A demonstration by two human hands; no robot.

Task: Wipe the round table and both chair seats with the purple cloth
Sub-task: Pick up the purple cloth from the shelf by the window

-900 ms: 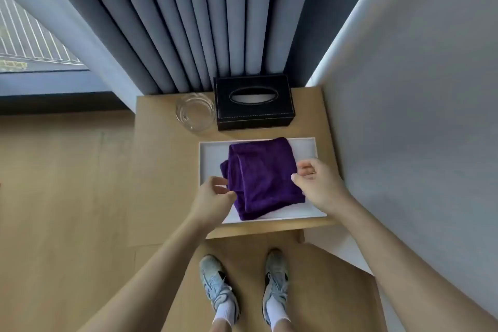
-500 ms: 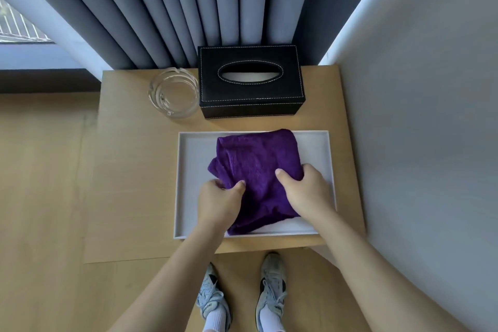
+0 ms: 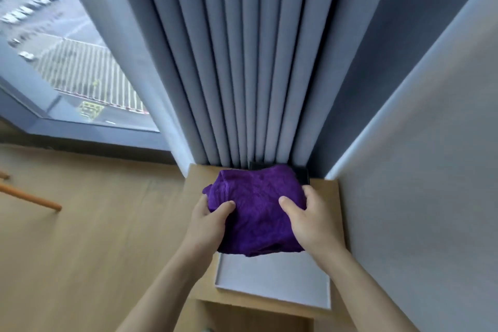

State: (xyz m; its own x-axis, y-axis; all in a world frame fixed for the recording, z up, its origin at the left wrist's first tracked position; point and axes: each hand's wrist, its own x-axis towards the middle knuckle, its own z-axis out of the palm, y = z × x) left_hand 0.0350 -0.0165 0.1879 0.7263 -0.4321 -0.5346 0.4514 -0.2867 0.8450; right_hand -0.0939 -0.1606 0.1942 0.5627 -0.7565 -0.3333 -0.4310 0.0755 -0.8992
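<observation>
Far left: window [image 3: 62, 43] looking down on a blurred parking lot. Below it, wooden floor [image 3: 89, 237], with two slanted wooden legs [image 3: 29, 198] poking in from the left edge; can't tell what furniture they belong to. Centre: grey pleated curtain [image 3: 242, 62] hanging down to the far edge of the wooden counter [image 3: 332, 197]. Left hand [image 3: 208, 224] grips the left side of the purple cloth [image 3: 258, 207], thumb on top, fingers curled under. The cloth is folded and bunched, held up above the counter between both hands, covering most of a black box [image 3: 303, 174] at the far edge. Right hand [image 3: 307, 219] grips the cloth's right side the same way, thumb on top. White tray [image 3: 272, 281] sits on the counter near side, directly under the cloth. Right: plain grey wall [image 3: 417, 197].
</observation>
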